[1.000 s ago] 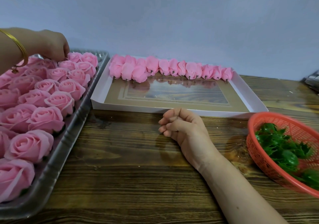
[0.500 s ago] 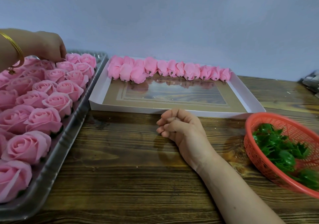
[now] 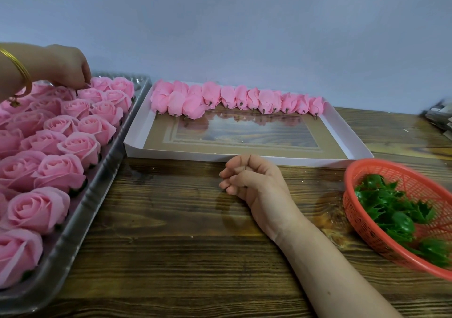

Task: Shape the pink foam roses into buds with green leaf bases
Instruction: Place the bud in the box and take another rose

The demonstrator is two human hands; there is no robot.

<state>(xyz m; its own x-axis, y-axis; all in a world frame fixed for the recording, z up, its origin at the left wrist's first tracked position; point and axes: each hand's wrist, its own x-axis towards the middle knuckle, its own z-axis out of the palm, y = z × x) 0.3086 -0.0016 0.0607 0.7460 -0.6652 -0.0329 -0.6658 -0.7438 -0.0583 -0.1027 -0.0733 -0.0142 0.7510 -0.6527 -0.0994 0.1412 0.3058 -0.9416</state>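
Several open pink foam roses [image 3: 61, 173] fill a clear plastic tray [image 3: 80, 222] on the left. My left hand [image 3: 66, 65], with a gold bangle on the wrist, reaches to the tray's far end. Its fingertips dip among the roses there, and whether they pinch one is hidden. My right hand [image 3: 254, 180] rests on the wooden table in front of the white box, fingers loosely curled and holding nothing. A row of shaped pink buds [image 3: 234, 98] lies along the far side of the white box [image 3: 269, 159]. Green leaf bases [image 3: 391, 207] sit in an orange basket [image 3: 362, 229] at the right.
A pale wall stands right behind the tray and the box. Some dark objects [image 3: 440, 119] lie at the table's far right edge. Bare wooden tabletop [image 3: 171, 232] stretches between the tray and the basket.
Only the view has shifted slightly. Both hands stay where they were.
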